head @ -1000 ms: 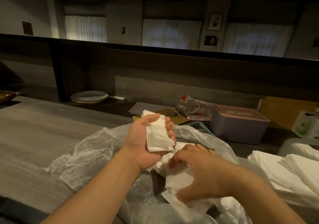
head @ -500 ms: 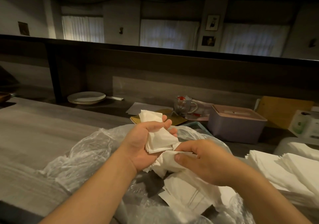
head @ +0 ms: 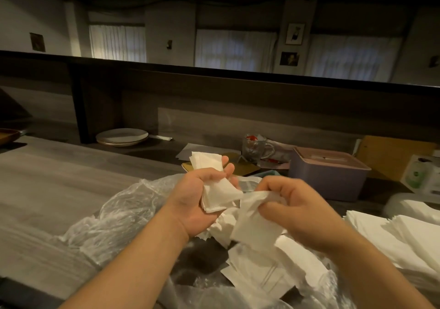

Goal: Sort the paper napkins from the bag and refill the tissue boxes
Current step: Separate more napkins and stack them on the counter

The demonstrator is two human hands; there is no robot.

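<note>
Napkins (head: 214,185) stand lengthwise in the gripping left hand (head: 197,201); right hand (head: 292,211) pinches a hanging napkin (head: 254,223).

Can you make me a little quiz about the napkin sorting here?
1. True or false: the left hand holds a bundle of folded napkins.
2. What does the right hand pinch? A) glass mug B) single napkin C) plate
3. Fill in: the loose napkins lie in a clear plastic ____.

Key: 1 true. 2 B, the single napkin. 3 bag.
</note>
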